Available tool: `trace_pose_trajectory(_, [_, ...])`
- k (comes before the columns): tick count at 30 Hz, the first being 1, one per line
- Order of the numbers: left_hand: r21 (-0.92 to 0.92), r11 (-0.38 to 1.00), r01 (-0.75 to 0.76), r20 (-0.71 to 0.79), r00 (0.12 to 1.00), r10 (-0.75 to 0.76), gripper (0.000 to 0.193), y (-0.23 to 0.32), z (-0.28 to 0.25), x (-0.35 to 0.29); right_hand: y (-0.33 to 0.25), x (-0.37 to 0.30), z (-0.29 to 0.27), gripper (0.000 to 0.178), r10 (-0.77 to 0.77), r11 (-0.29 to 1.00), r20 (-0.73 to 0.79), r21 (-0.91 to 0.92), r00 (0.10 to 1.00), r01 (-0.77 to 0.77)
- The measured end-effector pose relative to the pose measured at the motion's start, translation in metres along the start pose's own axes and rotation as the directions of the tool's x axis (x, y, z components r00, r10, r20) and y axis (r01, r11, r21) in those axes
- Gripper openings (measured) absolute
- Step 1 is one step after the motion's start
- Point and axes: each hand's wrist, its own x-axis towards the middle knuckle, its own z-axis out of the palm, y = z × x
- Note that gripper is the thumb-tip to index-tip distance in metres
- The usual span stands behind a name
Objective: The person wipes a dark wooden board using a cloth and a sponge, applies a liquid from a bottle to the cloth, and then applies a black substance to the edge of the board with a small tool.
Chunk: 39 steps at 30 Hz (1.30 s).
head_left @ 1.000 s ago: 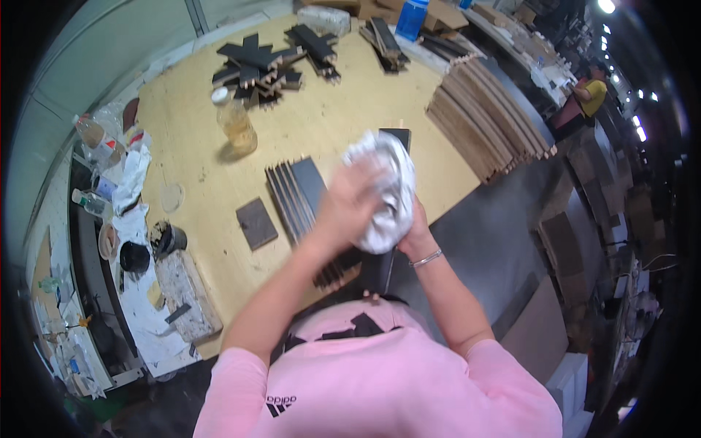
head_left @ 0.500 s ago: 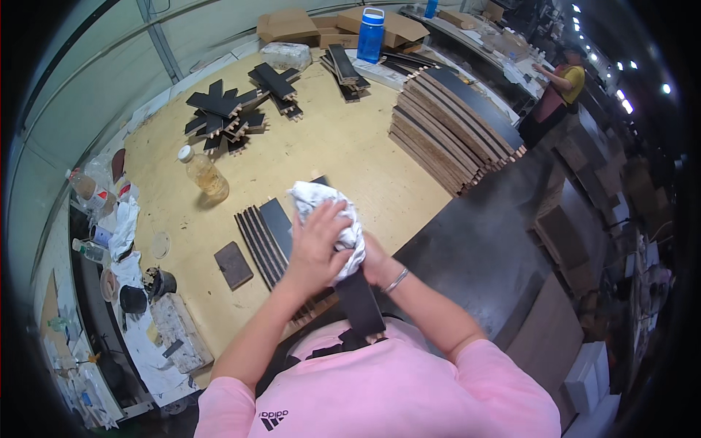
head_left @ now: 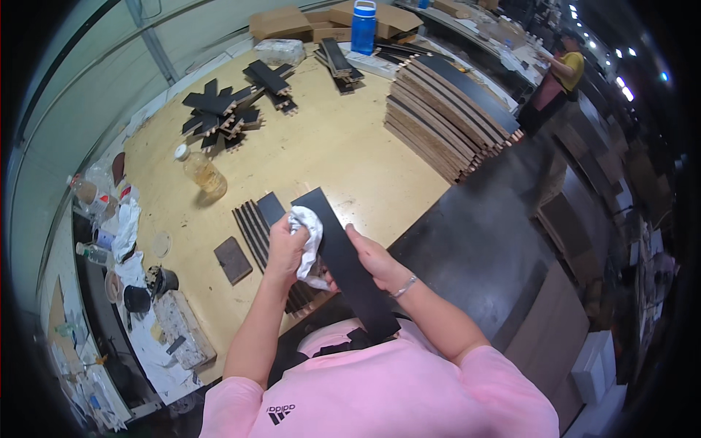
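A long black board (head_left: 349,271) slants in front of me, its lower end close to my shirt. My right hand (head_left: 377,261) grips it along the right edge, thumb up and fingers underneath. Bunched in my left hand (head_left: 285,250) is a white cloth (head_left: 310,230), which lies against the board's left edge. Just left of it, dark strips (head_left: 252,232) stand on edge in a row on the table, partly hidden by my left arm. A small dark brown block (head_left: 233,260) lies beside that row.
A bottle of yellowish liquid (head_left: 201,173) stands on the yellow table (head_left: 307,146). Black pieces (head_left: 219,109) are heaped beyond it. A tall stack of boards (head_left: 445,117) sits at the far right, a blue bottle (head_left: 363,29) behind. A co-worker (head_left: 558,73) stands farther off.
My left hand and the cloth have moved off the board's top face to its left edge, exposing the black surface. The board's lower end has shifted slightly right.
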Motion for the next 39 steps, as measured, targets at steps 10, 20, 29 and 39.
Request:
trace_pose_trajectory(10, [-0.069, 0.976, -0.206, -0.165, 0.967, 0.192, 0.008, 0.005, -0.021, -0.012, 0.039, -0.033, -0.011, 0.027, -0.131, 0.901, -0.138, -0.430, 0.982, 0.060])
trace_pose_trajectory(20, [-0.177, 0.964, -0.196, -0.267, 0.953, 0.144, 0.009, -0.008, -0.037, -0.004, 0.045, -0.042, 0.012, 0.025, -0.602, 0.528, -0.193, -0.824, 0.775, 0.206])
trace_pose_trajectory(29, [0.423, 0.869, -0.257, -0.195, 0.911, 0.364, 0.016, 0.044, -0.015, -0.016, 0.044, -0.064, 0.005, 0.029, -0.524, 0.332, -0.414, -0.904, 0.745, -0.269])
trace_pose_trajectory(39, [0.852, 0.474, -0.221, 0.160, 0.973, 0.166, 0.015, 0.018, -0.080, 0.033, 0.050, -0.086, 0.006, 0.026, -0.597, 0.232, -0.257, -0.962, 0.760, -0.143])
